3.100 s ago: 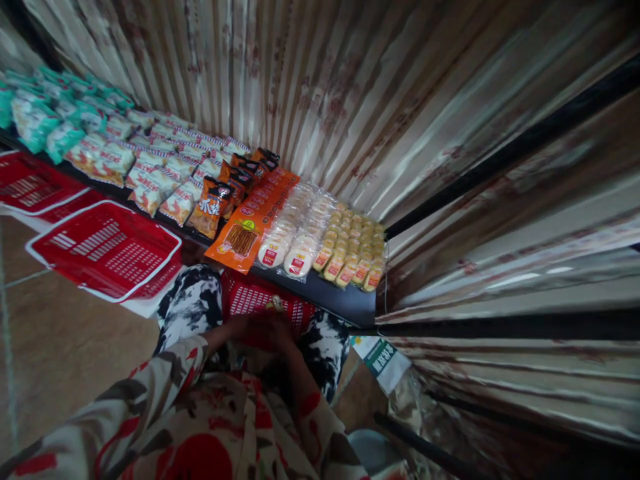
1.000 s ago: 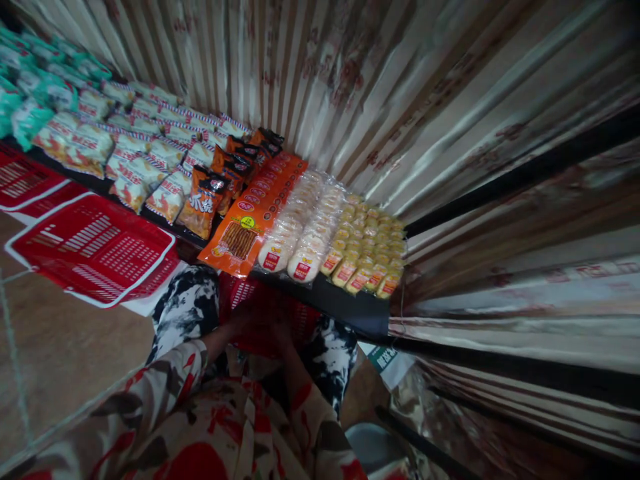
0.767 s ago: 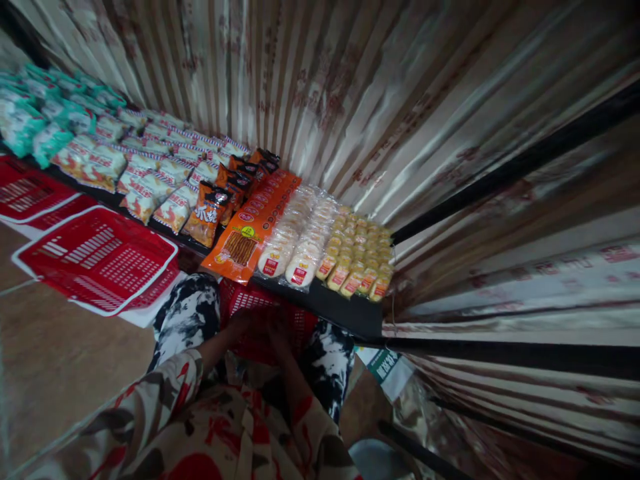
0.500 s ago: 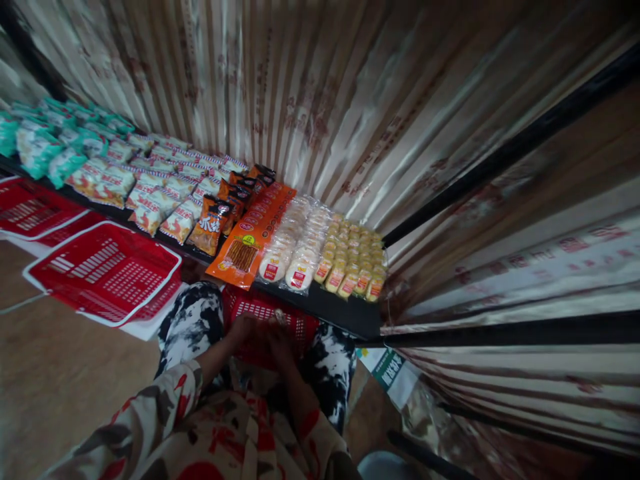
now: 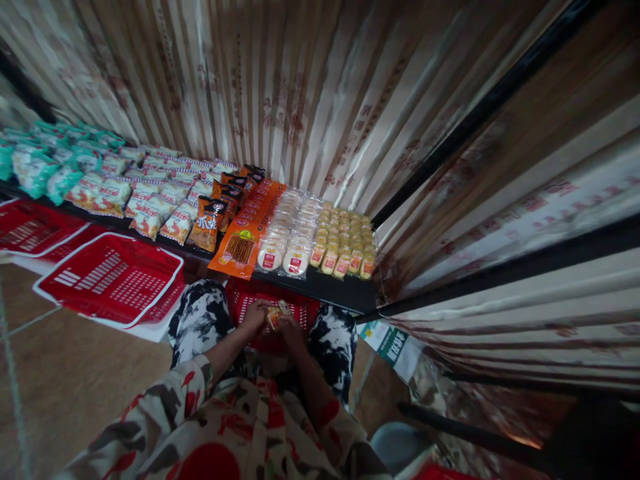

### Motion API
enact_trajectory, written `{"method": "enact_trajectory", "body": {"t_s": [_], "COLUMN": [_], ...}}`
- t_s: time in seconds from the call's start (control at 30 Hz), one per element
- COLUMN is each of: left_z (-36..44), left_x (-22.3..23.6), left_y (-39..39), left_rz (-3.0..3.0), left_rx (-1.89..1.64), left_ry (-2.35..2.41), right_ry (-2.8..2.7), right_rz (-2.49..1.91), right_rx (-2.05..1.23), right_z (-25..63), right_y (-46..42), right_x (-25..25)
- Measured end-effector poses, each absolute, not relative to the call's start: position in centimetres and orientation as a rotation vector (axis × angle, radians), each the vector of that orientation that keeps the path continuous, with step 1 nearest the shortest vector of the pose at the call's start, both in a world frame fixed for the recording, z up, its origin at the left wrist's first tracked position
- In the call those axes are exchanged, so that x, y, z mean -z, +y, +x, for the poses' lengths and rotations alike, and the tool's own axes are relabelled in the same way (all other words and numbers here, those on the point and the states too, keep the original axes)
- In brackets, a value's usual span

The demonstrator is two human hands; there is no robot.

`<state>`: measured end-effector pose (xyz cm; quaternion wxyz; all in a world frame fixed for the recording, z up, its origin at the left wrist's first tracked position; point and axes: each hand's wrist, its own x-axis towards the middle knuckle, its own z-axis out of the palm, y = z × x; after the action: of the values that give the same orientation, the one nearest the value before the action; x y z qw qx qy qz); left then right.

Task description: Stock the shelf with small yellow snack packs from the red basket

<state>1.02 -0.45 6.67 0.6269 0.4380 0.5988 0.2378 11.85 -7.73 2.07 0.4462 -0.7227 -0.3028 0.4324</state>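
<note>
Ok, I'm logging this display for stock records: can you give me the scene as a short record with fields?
Left hand: holding a small yellowish packet
Right hand: on the same packet
Packet label: too small to read
Beneath the hands: perforated red basket
Black shelf, picture left to right: teal bags, white striped-edge bags, black-and-orange bags, flat orange pack, wrapped white rounds, wrapped yellow pieces
Behind shelf: pleated printed sheeting
</note>
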Motion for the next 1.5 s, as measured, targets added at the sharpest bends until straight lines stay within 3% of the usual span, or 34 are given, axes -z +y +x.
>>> {"method": "enact_trajectory", "body": {"t_s": [0.6,1.5], "left_z": [1.7,3.9], "left_x": [-9.8,-12.0], "left_y": [-0.4,-2.1], "left_rz": [0.967,1.05], "left_rx": [-0.724,-0.723], "left_ry": [1.33,1.236], "right_ry": [-0.539,-0.619], "right_rz": [-1.527,-1.608], "right_rx": [-1.111,-0.935], "right_z": [11.6,13.2], "right_y": [-7.1,-8.9], "right_x": [-6.9,-9.9]}}
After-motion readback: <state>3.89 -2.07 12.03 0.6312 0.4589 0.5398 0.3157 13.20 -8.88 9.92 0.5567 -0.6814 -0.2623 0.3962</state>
